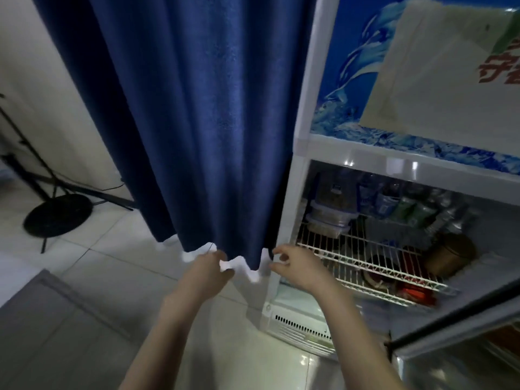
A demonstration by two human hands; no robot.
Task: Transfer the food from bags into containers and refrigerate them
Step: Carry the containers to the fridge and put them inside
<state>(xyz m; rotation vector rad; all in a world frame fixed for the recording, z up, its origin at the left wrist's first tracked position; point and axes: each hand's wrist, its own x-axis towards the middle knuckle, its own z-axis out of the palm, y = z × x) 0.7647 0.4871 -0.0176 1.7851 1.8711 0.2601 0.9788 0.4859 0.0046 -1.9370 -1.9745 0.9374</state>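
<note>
Everything here is being placed against the blue curtain [202,122], which is hanging down the middle of the view to just above the tiled floor [112,266]. Far to its left, a black stand [57,218] with a round base is sitting on the floor by the wall. At the curtain's white hem [242,267], the left hand [209,270] is gripping the fabric, fingers curled round the bottom edge. Just right of the hem, the right hand [292,267] is reaching forward with thumb and fingers apart, loosely curved and holding nothing, near the left edge of the fridge [304,136].

The fridge is standing directly right of the curtain with its door [455,327] swung open at the lower right. Inside, stacked clear containers [330,218] with brownish food are lying flat on the white wire shelf [363,254], at its left end nearest the curtain, their long sides running left to right. Farther right, bottles [394,206] are crowding the back of the shelf, and a brown round pot [447,254] is sitting at the shelf's right end. Red packages [416,294] are lying below the shelf.
</note>
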